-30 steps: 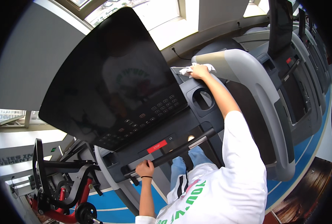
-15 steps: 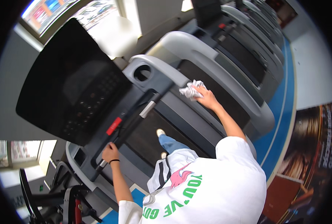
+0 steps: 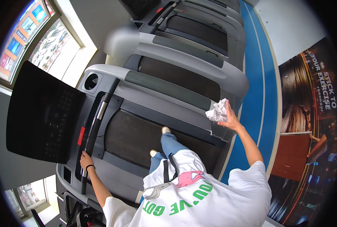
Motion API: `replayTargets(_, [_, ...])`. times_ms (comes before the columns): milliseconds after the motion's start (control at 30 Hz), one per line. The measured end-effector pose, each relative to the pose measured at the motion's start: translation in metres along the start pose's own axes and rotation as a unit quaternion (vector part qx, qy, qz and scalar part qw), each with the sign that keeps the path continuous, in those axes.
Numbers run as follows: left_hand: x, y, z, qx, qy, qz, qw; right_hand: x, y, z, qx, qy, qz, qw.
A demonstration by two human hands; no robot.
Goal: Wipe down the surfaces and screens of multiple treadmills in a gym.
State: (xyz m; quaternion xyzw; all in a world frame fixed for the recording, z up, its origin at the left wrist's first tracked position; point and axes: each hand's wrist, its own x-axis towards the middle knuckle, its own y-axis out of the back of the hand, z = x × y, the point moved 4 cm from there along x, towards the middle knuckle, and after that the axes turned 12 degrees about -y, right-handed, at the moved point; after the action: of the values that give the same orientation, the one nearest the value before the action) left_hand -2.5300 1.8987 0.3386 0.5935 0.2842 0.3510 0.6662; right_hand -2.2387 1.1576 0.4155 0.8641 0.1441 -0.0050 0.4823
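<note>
My right hand holds a crumpled white cloth against the rear end of the treadmill's right side rail. The thumb and fingers are spread around the bunched cloth, and the palm side is partly hidden. My left hand is wrapped round the dark front handlebar, just below a red key on the console. Left of that bar rises the treadmill's large black console screen. My feet stand on the dark running belt.
More grey treadmills stand in a row on the right, the nearest with its belt alongside. A blue floor strip runs behind them. Windows line the wall past the console. A round cup holder sits beside the rail's front end.
My right hand has moved with the cloth along the side rail, from near the console to its rear end. My left hand stays on the front bar. The view has turned rightward.
</note>
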Motion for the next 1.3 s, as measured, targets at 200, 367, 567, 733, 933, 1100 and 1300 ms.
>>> replayTargets(200, [-0.028,0.004,0.042,-0.071,-0.050,0.160,0.983,0.037,0.000,0.020,-0.048,-0.053,-0.026,0.997])
replayTargets(367, [-0.187,-0.009,0.115,-0.138,0.031,0.198,0.970,0.073,-0.048,-0.040,-0.130,0.047,-0.016,0.990])
replayTargets(567, [-0.405,-0.026,0.211,-0.074,0.080,0.042,0.993,0.145,-0.096,-0.163,-0.026,0.170,-0.132,0.976])
replayTargets(733, [-0.525,0.008,0.226,-0.065,0.343,0.139,0.927,0.273,-0.172,-0.282,-0.156,0.108,-0.060,0.980])
replayTargets(933, [-0.583,0.047,0.220,0.003,0.439,0.226,0.869,0.332,-0.247,-0.337,-0.166,0.126,-0.110,0.972])
replayTargets(1100, [-0.585,0.075,0.153,0.076,0.436,0.233,0.866,0.321,-0.243,-0.308,-0.089,0.151,-0.106,0.979])
replayTargets(1300, [-0.585,0.078,0.049,0.074,0.475,0.141,0.865,0.279,-0.187,-0.190,-0.109,0.152,-0.043,0.981])
